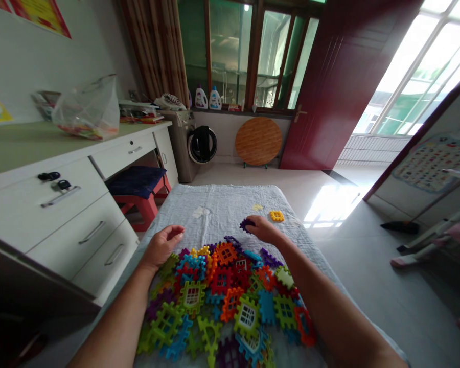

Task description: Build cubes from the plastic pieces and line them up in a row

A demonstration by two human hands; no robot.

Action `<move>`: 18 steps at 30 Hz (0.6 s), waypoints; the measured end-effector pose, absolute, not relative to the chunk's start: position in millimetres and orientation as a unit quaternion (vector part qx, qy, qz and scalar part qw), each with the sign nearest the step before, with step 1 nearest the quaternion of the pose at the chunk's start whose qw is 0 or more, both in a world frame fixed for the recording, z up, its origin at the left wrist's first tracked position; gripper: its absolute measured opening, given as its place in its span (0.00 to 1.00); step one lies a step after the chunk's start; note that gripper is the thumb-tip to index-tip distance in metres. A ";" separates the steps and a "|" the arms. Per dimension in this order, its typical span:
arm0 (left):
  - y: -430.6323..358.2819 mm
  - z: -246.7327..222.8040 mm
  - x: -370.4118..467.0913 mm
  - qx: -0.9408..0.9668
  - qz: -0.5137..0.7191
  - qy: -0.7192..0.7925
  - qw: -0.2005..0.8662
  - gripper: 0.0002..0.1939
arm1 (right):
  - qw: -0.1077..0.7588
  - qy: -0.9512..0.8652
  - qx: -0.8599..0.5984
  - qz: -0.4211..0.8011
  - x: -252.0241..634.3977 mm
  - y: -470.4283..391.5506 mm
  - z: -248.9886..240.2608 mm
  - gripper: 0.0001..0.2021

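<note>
Between my forearms lies a heap of notched plastic building blocks (221,280) in green, orange, blue, red, purple and yellow, some with window-like grids. Past the heap's right side, my right hand (261,228) grips a purple building block (246,225) by its edge, over the cloth. A single yellow building block (276,215) lies flat just right of that hand, apart from the heap. My left hand (164,244) is at the heap's far left edge, fingers bent and parted from the thumb, with nothing seen in it.
A pale blue cloth (230,197) covers the surface under the blocks. To the left stand a white drawer desk (72,214) and a red stool with a dark cushion (140,181). Beyond are a washing machine (186,148), a round wooden tabletop (258,140) and a red door (329,87).
</note>
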State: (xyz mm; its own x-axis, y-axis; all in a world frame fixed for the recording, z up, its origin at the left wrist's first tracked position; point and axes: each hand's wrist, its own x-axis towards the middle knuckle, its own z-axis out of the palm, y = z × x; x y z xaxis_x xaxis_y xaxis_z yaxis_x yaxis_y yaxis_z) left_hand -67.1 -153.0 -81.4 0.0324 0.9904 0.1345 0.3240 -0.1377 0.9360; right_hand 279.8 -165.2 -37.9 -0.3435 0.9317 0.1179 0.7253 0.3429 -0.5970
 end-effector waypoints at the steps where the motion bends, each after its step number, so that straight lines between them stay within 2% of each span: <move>1: -152.0 -82.8 -67.4 0.605 0.449 0.535 0.383 0.21 | 0.217 -0.774 -0.544 0.239 286.1 -168.1 -36.9 0.14; 3: -150.4 -84.5 -66.8 0.591 0.466 0.531 0.389 0.21 | 0.182 -0.763 -0.577 0.229 294.7 -174.5 -36.3 0.21; 7: -149.3 -77.4 -61.9 0.577 0.473 0.538 0.393 0.23 | 0.144 -0.777 -0.606 0.093 289.5 -184.9 -35.7 0.29; 12: -151.8 -54.2 -61.7 0.639 0.361 0.549 0.399 0.25 | 0.109 -0.870 -0.451 0.168 256.0 -183.6 -34.8 0.37; 15: -159.7 -50.4 -69.0 0.673 0.324 0.559 0.358 0.26 | 0.084 -0.886 -0.409 0.203 241.8 -176.2 -37.6 0.35; 18: -172.7 -58.7 -79.1 0.698 0.317 0.567 0.304 0.25 | 0.113 -0.870 -0.421 0.233 241.7 -170.4 -38.1 0.29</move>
State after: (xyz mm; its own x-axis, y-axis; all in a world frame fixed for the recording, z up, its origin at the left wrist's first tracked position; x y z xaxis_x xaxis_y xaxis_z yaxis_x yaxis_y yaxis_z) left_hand -79.1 -172.7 -58.7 0.1575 0.9827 0.0978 0.5982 -0.1738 0.7823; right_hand 241.7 -170.4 -38.1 -0.6209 0.7839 0.0002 0.6790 0.5381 -0.4994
